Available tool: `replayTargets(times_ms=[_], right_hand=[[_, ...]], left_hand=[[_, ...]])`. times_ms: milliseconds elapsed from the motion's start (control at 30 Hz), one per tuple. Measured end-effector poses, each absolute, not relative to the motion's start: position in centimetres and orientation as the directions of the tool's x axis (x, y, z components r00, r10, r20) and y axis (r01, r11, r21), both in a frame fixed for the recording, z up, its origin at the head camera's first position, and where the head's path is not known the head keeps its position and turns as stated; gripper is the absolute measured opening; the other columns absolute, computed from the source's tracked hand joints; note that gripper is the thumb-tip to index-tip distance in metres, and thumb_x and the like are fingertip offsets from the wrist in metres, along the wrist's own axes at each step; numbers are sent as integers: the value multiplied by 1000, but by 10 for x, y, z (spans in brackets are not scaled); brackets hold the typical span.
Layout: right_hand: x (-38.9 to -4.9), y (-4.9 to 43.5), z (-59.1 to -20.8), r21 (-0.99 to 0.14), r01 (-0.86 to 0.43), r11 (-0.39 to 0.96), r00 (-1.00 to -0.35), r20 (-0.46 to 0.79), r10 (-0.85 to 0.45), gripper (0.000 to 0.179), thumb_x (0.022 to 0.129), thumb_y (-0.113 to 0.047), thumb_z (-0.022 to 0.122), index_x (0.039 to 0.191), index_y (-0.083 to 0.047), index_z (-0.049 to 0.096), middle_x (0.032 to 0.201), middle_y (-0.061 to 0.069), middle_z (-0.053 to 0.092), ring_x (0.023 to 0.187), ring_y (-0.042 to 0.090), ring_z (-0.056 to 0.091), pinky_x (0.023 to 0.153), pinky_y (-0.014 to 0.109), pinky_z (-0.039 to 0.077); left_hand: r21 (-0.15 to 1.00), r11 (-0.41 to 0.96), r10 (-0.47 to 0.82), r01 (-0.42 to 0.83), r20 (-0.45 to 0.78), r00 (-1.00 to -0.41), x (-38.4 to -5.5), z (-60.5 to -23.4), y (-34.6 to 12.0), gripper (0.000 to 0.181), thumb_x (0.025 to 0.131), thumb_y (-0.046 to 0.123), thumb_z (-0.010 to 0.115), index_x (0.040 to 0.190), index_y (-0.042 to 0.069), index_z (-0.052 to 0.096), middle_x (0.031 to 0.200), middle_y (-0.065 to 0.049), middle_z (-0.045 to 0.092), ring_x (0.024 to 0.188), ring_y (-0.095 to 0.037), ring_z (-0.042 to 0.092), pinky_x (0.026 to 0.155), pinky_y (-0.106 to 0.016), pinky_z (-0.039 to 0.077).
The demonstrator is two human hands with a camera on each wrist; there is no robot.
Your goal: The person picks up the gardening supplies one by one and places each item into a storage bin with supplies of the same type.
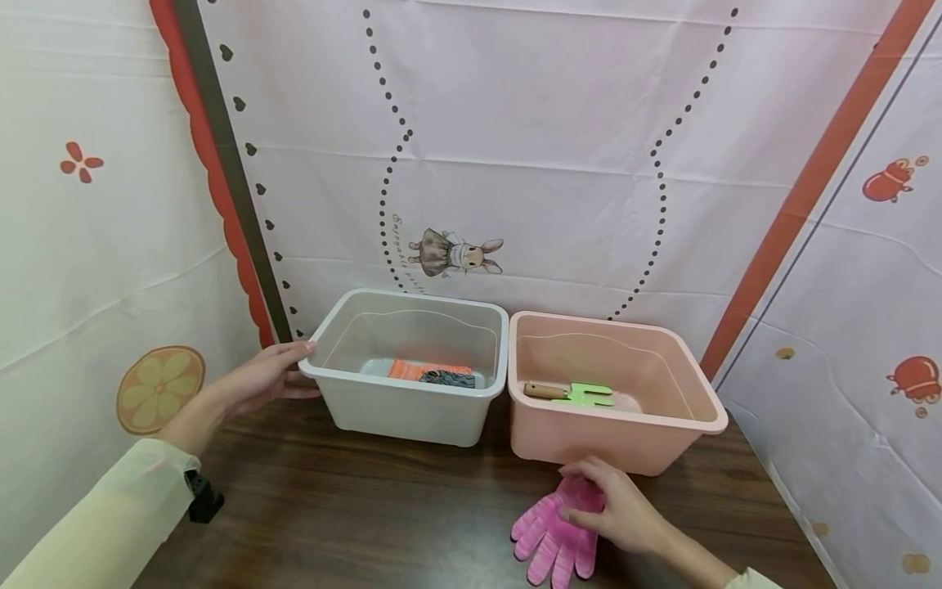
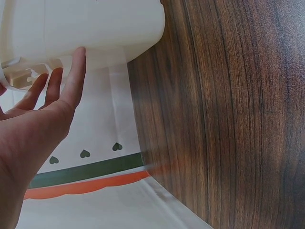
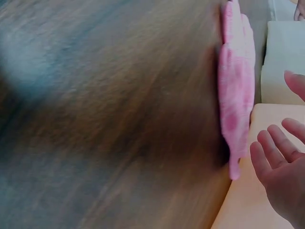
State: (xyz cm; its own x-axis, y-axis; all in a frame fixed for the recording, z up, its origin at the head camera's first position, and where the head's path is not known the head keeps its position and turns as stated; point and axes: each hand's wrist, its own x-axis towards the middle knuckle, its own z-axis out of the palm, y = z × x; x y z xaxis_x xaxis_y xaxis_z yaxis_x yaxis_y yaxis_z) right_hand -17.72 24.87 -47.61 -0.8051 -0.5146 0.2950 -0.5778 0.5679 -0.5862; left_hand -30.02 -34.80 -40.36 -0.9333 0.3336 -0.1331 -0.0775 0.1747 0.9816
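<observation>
My left hand (image 1: 268, 376) is at the left rim of the light grey plastic bin (image 1: 405, 413), its thumb on the rim and its other fingers below. In the left wrist view, those loosely straight fingers lie along the bin's outer wall (image 2: 95, 28). A pink knit glove (image 1: 555, 532) lies on the table, fingers pointing towards me. My right hand (image 1: 618, 507) hovers over its cuff end; in the right wrist view the fingers (image 3: 271, 148) are spread and apart from the glove (image 3: 236, 81). Neither hand holds a loose thing.
Inside the grey bin lie an orange item (image 1: 412, 369) and a dark grey patterned item (image 1: 449, 378). Beside it stands a pink bin (image 1: 589, 433) holding a green hand fork (image 1: 589, 394) with a wooden handle. Printed cloth (image 1: 552, 204) hangs behind the brown wooden table (image 1: 353, 507).
</observation>
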Motion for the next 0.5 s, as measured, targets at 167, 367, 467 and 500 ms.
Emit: replayTargets(times_ms=[167,367,467,500], right_hand=[[-175,252,-481,-597,-562,572,-813,273,-515,47,88,-33,89,124,-9,70,116,1,69,100,21,65,86,36,59],[-175,252,-487,-603,-559,570,-814,267,-516,51,87,-37,90,124,-9,71,117,0,68,101,20,65,86,36,58],[-174,252,-489,-588,-554,589,-819,259,-512,52,86,-41,90,123,-11,71,117,-2,66,103,18,64,86,36,58],[-174,251,-490,-584,-552,596,-821,255,-510,52,85,-42,91,123,-12,71,118,-2,65,103,18,63,87,37,58]], left_hand=[[982,172,330,-79,-133,-935,-300,-404,-348,73,113,49,46,163,-2,28,144,-18,56,120,-27,69,101,-59,57],[983,167,326,-81,-133,-936,-299,-404,-348,74,113,49,46,163,-3,28,142,-17,57,120,-26,69,101,-59,56],[983,167,329,-79,-131,-935,-299,-406,-348,74,113,49,46,163,-2,28,142,-16,57,120,-27,69,102,-60,56],[983,166,330,-78,-130,-935,-299,-406,-348,73,113,49,46,163,-2,28,142,-16,57,120,-28,69,102,-60,56]])
